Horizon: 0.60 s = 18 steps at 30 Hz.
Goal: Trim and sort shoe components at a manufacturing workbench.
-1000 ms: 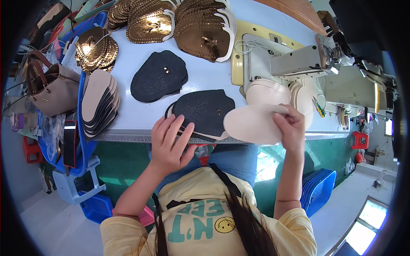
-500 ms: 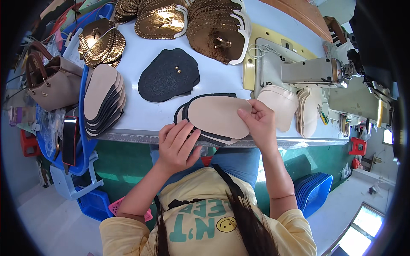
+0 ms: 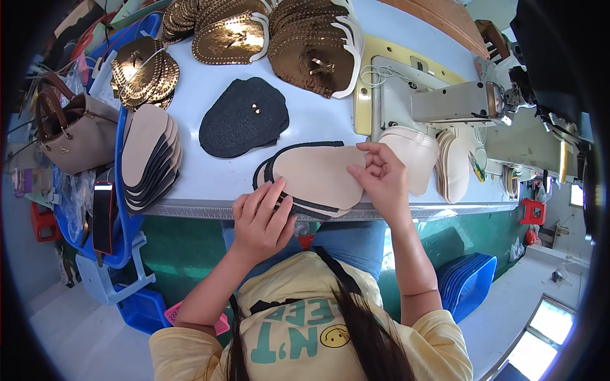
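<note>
A beige sole-shaped piece (image 3: 314,174) lies on a small stack of black-backed pieces (image 3: 262,173) at the table's front edge. My left hand (image 3: 262,216) rests with fingers spread at the stack's lower left, fingertips touching the beige piece. At its right end, my right hand (image 3: 384,181) has its thumb on the beige surface. The index finger stretches out apart from the thumb, and the other fingers curl. Beyond the stack lie black textured pieces (image 3: 241,120) with two small gold-coloured bits (image 3: 256,108) on top.
Left stands a fanned pile of beige and black pieces (image 3: 147,143); bronze metallic pieces (image 3: 311,60) fill the back. A sewing machine (image 3: 454,105) occupies the right, near cream pieces (image 3: 410,159) and a beige pile (image 3: 451,168). A handbag (image 3: 82,130) and phone (image 3: 103,213) sit in a blue container (image 3: 130,228).
My right index finger has lifted and spread away from the thumb, loosening the pinch on the beige piece's right end. My left hand stays nearly in place. The view has shifted slightly.
</note>
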### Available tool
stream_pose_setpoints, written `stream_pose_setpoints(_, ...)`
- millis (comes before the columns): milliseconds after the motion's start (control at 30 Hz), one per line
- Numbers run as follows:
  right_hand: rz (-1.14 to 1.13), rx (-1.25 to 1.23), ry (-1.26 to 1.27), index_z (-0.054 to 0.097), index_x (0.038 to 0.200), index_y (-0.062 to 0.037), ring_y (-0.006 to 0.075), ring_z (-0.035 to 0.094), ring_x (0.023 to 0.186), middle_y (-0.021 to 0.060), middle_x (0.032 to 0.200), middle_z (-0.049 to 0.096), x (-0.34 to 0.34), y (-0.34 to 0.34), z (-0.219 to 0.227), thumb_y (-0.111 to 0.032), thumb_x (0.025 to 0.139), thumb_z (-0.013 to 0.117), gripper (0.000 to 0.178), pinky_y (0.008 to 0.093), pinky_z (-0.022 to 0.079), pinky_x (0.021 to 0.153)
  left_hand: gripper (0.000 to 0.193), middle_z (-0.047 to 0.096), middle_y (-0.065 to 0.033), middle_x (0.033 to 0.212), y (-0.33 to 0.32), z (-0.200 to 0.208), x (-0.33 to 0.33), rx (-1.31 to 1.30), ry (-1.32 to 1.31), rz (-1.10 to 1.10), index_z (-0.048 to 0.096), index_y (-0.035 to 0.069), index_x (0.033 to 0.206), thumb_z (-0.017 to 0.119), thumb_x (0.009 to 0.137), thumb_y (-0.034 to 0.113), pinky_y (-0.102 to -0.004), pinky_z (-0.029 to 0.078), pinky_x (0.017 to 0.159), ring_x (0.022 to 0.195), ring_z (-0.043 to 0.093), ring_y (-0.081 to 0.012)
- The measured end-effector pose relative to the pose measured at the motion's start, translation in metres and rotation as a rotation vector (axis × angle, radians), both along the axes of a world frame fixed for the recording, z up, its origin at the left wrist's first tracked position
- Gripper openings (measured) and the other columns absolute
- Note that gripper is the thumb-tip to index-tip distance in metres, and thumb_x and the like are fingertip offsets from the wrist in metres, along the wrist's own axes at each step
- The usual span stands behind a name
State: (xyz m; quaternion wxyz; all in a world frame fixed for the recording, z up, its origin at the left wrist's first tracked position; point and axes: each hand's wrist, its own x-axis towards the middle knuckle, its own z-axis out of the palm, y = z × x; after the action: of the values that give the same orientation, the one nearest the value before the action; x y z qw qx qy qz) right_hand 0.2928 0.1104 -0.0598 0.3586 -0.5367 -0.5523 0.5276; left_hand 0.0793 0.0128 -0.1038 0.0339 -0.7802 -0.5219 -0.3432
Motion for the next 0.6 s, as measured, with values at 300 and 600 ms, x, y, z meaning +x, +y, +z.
stream_pose_setpoints(300, -0.031, 0.071, -0.139, 0.053, 0.104, 0.0034, -0.0011, 0.040, 0.058, -0.0035, 0.071, 0.046, -0.004, -0.002, -0.003, 0.005, 0.077, 0.066, 0.030, 0.0136, 0.035, 0.051, 0.047, 0.052, -0.0136, 0.125, -0.003, 0.001, -0.002, -0.042, 0.091, 0.016, 0.056, 0.008, 0.117, 0.059, 0.084, 0.040, -0.0381, 0.032, 0.087, 0.109, 0.048, -0.0256)
stream_pose_setpoints(600, 0.048, 0.718, -0.735, 0.056, 0.091, -0.0017, 0.0249, 0.056, 0.075, 0.0119, 0.090, 0.054, -0.003, -0.011, 0.008, -0.003, 0.072, 0.067, 0.023, 0.0349, 0.047, 0.064, 0.047, 0.051, -0.0101, 0.119, 0.009, 0.024, 0.014, -0.092, 0.284, 0.052, 0.061, 0.015, 0.113, 0.059, 0.080, 0.048, -0.0496, 0.022, 0.093, 0.110, 0.045, -0.0239)
